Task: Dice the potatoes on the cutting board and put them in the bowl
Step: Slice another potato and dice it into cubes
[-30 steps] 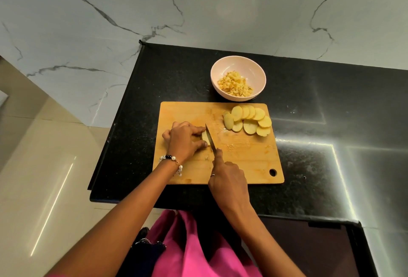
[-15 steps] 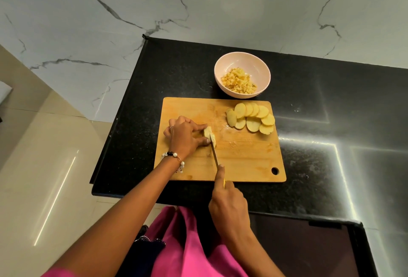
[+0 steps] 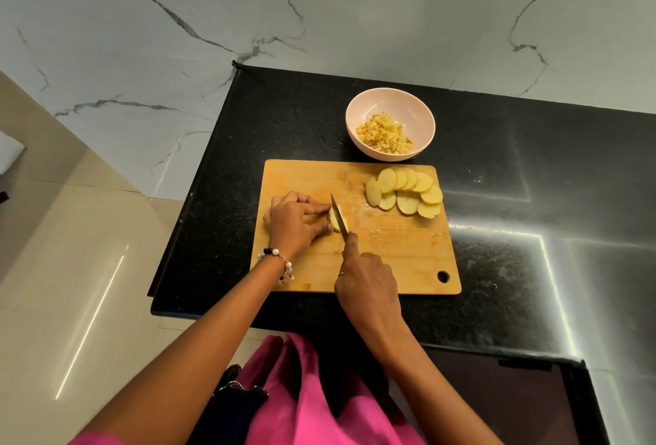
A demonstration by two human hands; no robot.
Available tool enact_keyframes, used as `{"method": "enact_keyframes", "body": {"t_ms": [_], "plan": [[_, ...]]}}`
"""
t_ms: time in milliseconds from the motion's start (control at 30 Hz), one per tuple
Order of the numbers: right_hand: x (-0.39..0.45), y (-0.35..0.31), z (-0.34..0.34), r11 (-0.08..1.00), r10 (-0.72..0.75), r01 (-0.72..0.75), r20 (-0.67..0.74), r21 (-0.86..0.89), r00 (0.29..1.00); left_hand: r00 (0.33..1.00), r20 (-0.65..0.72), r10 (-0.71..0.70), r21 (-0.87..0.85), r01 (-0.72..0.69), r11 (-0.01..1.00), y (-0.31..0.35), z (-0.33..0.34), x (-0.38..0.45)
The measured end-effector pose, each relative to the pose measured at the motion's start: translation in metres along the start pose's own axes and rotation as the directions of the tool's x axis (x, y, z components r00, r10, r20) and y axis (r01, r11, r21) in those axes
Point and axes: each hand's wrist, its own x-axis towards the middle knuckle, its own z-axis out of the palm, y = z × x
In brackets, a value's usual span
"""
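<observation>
— Fingers (image 3: 312,209) of the left hand (image 3: 294,224) were curled down over a small stack of potato slices (image 3: 335,219), pinning it to the cutting board (image 3: 397,253), weren't they?

— Yes, knuckles forward, tips right beside the blade. The right hand (image 3: 365,281) gripped the knife (image 3: 339,215) with its forefinger laid along the spine, and the blade stood in the stack, close against the left fingertips.

— So which step was that?

— Cutting the held slices into strips, I judged, on the way to cubes. How many slices sat under the hand I could not tell; most of the stack was hidden.

— And the rest of the potato?

— A fan of round slices (image 3: 408,194) lay uncut at the far right of the board, well apart from the hands. Beyond the board's far edge, on the black tabletop (image 3: 514,196), stood the pale bowl (image 3: 358,114) with a heap of diced potato (image 3: 385,134) already in it.

— How far along, then?

— Partway. One batch was in the bowl, one was under the knife, the fan was waiting.

— What did the next move call for?

— Bringing the blade straight down and through, then drawing the left fingertips back a little before each fresh cut, since they sat so near the edge. After the strips, the stack would need turning or cross-cutting to make cubes, and only then a lift across to the bowl.

— Any risk?

— The stack was small and could slide or topple under the blade, so a steady press mattered.
</observation>
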Motion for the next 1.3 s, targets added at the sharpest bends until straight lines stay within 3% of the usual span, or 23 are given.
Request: {"method": "enact_keyframes", "body": {"t_ms": [233,333,433,600,700,833,1067,1300], "plan": [[0.008,-0.009,0.008,0.999,-0.009,0.007,-0.037,-0.048,0.999,1.0,-0.009,0.021,-0.003,-0.021,1.0,-0.003,0.003,0.001],[-0.003,-0.012,0.011,0.999,-0.009,0.009,0.016,-0.049,1.0,0.999,-0.02,0.026,-0.012,-0.027,1.0,-0.004,0.005,0.002],[-0.035,-0.003,0.014,0.99,-0.002,0.004,0.016,-0.141,1.0,0.999,-0.029,0.02,-0.018,-0.02,1.0,-0.004,0.005,0.003],[-0.046,0.017,0.002,0.987,0.02,-0.033,0.078,0.158,0.997,1.0,0.006,-0.002,0.035,0.002,0.999,0.002,0.0,0.002],[-0.035,0.025,-0.009,0.958,0.024,0.003,-0.091,0.287,0.996,0.994,0.109,0.01,0.188,-0.031,0.982,0.01,-0.005,-0.001],[-0.019,0.036,-0.015,0.928,0.093,-0.04,-0.127,0.369,0.988,0.974,0.224,0.022,0.354,-0.102,0.93,0.026,-0.001,-0.001],[-0.022,0.045,-0.013,0.891,0.161,-0.082,-0.143,0.446,0.976,0.986,0.155,0.053,0.173,-0.08,0.982,0.02,0.009,0.002],[-0.022,0.052,-0.011,0.874,0.172,-0.093,-0.124,0.477,0.977,0.999,0.032,0.007,0.134,-0.011,0.991,0.028,0.02,-0.007]]}}
